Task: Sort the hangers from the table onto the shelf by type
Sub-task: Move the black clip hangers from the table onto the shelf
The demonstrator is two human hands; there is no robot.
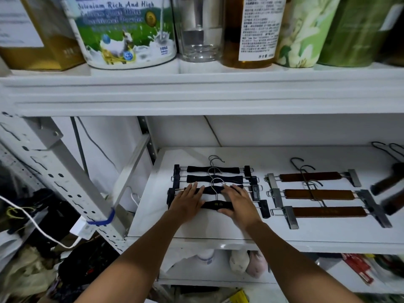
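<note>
Got my left hand [188, 202] and right hand [238, 204] flat, fingers straight, on the front hanger [216, 204], so a sloppy shove wrecks the row [214, 178] behind it.

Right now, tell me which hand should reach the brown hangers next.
Right, likely. The right hand rests on the black hangers nearer the brown hangers; the left hand would have to cross it.

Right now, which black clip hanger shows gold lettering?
The frontmost black clip hanger, between the left hand and right hand; it alone bears lettering.
</note>
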